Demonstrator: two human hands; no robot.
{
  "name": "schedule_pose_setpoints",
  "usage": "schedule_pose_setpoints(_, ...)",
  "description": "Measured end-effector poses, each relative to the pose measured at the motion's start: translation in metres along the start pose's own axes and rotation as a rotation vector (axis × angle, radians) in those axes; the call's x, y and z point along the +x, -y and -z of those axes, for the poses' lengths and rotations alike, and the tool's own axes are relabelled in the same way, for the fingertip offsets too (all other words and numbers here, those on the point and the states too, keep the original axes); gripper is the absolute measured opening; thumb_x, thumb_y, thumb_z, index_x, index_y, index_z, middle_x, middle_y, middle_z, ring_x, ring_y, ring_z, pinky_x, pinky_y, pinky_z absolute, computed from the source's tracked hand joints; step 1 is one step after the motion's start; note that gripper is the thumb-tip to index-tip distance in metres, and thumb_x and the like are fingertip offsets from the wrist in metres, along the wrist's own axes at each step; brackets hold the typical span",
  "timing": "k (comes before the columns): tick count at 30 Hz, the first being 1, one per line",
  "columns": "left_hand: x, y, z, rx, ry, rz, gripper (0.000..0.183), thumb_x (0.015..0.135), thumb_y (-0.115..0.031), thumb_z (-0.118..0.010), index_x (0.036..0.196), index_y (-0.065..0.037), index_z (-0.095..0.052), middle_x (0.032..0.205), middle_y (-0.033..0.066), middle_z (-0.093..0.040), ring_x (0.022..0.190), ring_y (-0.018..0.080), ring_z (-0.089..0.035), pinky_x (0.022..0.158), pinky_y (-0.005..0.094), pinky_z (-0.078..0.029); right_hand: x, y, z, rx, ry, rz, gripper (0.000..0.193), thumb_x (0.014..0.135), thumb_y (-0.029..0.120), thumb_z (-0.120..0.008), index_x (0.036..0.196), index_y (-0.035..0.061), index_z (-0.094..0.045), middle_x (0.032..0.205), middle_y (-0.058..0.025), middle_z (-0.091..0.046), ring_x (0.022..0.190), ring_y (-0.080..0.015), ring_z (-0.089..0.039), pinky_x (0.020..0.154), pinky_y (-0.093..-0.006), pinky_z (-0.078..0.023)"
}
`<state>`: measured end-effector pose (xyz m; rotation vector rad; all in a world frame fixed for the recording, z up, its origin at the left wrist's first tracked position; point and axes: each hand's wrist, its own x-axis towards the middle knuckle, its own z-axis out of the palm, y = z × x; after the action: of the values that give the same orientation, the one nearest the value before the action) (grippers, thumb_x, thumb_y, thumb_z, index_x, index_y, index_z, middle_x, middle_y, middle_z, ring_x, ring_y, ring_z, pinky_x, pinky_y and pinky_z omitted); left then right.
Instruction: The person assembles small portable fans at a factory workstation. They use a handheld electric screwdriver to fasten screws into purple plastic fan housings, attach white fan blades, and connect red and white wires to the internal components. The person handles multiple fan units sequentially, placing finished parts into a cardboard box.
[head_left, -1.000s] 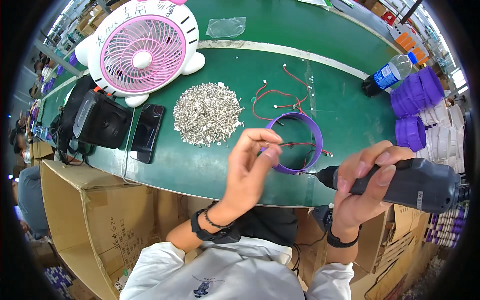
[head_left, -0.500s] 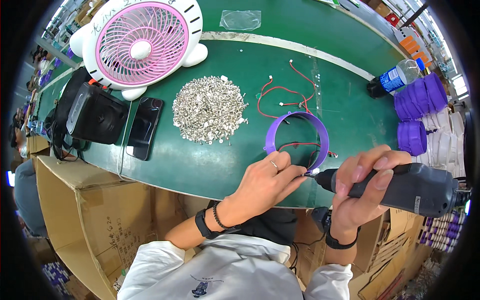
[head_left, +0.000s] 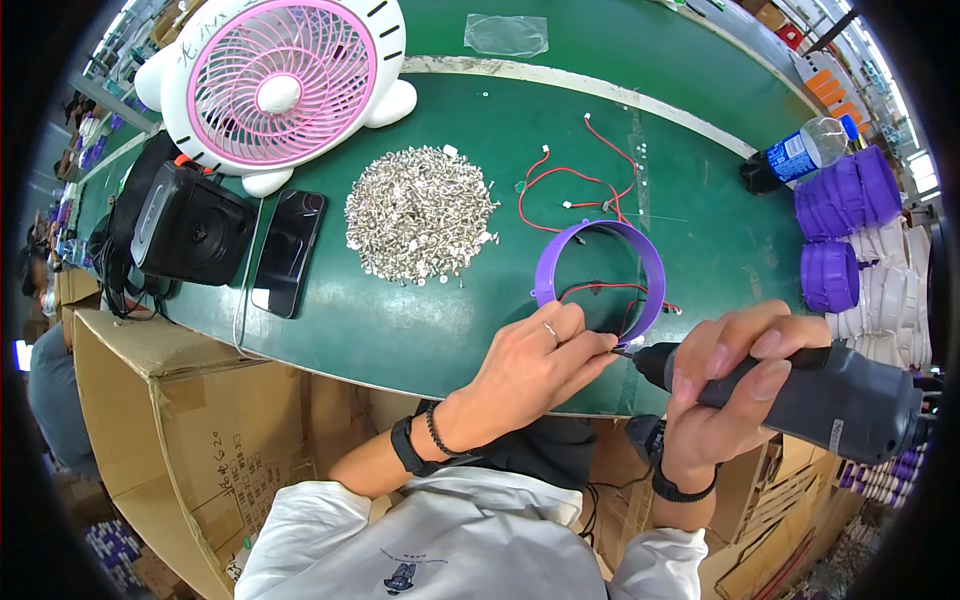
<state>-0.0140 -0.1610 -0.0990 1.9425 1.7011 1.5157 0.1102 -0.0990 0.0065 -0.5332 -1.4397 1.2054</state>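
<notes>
A purple plastic ring (head_left: 655, 270) stands on the green table near its front edge. My left hand (head_left: 540, 355) pinches the ring's near rim between thumb and fingers. My right hand (head_left: 735, 375) is wrapped round a black electric screwdriver (head_left: 840, 400). Its tip points left and meets the ring's near side, right by my left fingertips. Whether a screw sits at the tip is hidden by my fingers. Red wires (head_left: 590, 290) with small connectors lie inside and behind the ring. Left of the ring is a big heap of small silver screws (head_left: 420, 215).
At the far left are a white and pink fan (head_left: 280, 95), a black speaker (head_left: 190, 225) and a phone (head_left: 290, 255). On the right stand a bottle of dark drink (head_left: 795, 155) and stacked purple rings (head_left: 850, 200). A cardboard box (head_left: 200, 440) sits below the table's left edge.
The screwdriver's rear end has dipped a little, with my right hand slightly lower. My left hand keeps its pinch on the ring. The view has shifted slightly.
</notes>
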Motion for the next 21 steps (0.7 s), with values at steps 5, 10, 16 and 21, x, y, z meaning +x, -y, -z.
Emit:
schedule_pose_setpoints(5, -0.0005, -0.0001, 0.0034, 0.017, 0.048, -0.015, 0.021, 0.077, -0.009, -0.079, 0.095, -0.005, -0.069, 0.081, 0.0046, -0.047, 0.072, 0.0212, -0.055, 0.058, 0.0345, -0.048, -0.0015, -0.0033, 0.0002, 0.019, 0.017, 0.019, 0.041, 0.095, 0.033, -0.069, 0.105, 0.0085, -0.038, 0.081, -0.0085, -0.054, 0.05, -0.0124, -0.05, 0.048, -0.0263, -0.047)
schedule_pose_setpoints(10, -0.0003, 0.0012, 0.0032, 0.006, 0.042, -0.034, 0.022, 0.077, -0.009, -0.08, 0.095, -0.005, -0.068, 0.082, 0.0047, -0.047, 0.072, 0.0214, -0.055, 0.058, 0.0344, -0.048, -0.0045, -0.0076, 0.0037, 0.114, 0.104, 0.008, 0.038, 0.092, 0.022, -0.074, 0.104, 0.0076, -0.04, 0.082, -0.0091, -0.053, 0.055, -0.0155, -0.054, 0.051, -0.0268, -0.048)
schedule_pose_setpoints(16, -0.0012, 0.0023, 0.0027, -0.009, 0.035, -0.031, 0.022, 0.078, -0.011, -0.08, 0.097, -0.006, -0.069, 0.082, 0.0045, -0.047, 0.072, 0.0215, -0.054, 0.058, 0.0347, -0.047, -0.0069, -0.0036, 0.003, 0.134, 0.114, -0.001, 0.037, 0.09, 0.018, -0.074, 0.104, 0.0068, -0.041, 0.079, -0.008, -0.051, 0.055, -0.0156, -0.053, 0.05, -0.0276, -0.048)
schedule_pose_setpoints(21, 0.0006, -0.0008, 0.0038, -0.066, 0.051, 0.004, 0.02, 0.078, -0.011, -0.08, 0.095, -0.008, -0.069, 0.079, 0.0047, -0.045, 0.071, 0.022, -0.054, 0.058, 0.0355, -0.047, -0.0015, 0.0009, -0.0006, 0.036, 0.086, 0.015, 0.038, 0.094, 0.027, -0.07, 0.105, 0.0072, -0.04, 0.079, -0.0075, -0.051, 0.05, -0.0134, -0.049, 0.045, -0.0274, -0.046)
